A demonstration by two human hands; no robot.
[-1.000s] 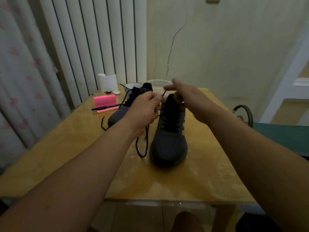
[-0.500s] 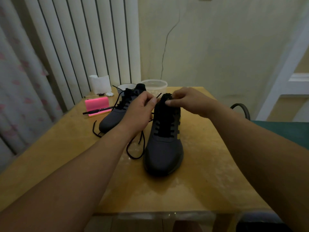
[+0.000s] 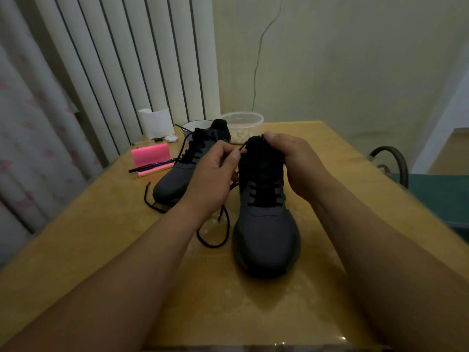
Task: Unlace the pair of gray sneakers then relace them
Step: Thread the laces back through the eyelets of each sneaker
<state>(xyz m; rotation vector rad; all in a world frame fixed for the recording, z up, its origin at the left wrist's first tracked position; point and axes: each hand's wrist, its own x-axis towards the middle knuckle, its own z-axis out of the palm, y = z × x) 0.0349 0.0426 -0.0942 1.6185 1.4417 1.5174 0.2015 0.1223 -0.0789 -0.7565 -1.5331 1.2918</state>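
Sitting far left on the yellow table (image 3: 76, 237) is a pink block (image 3: 149, 154) with a black pen (image 3: 152, 166) across it. Next stands the farther sneaker (image 3: 177, 179), its laces loose and trailing. The left hand (image 3: 213, 179) pinches the black lace (image 3: 212, 246) near its tip, just beside the nearer sneaker (image 3: 266, 224). The right hand (image 3: 294, 161) grips that shoe's tongue, fingers curled round its top.

Near sneaker (image 3: 266, 229) right of far sneaker (image 3: 175, 179) on table (image 3: 101, 237), tub (image 3: 243, 120) behind, notepad (image 3: 149, 154) further left
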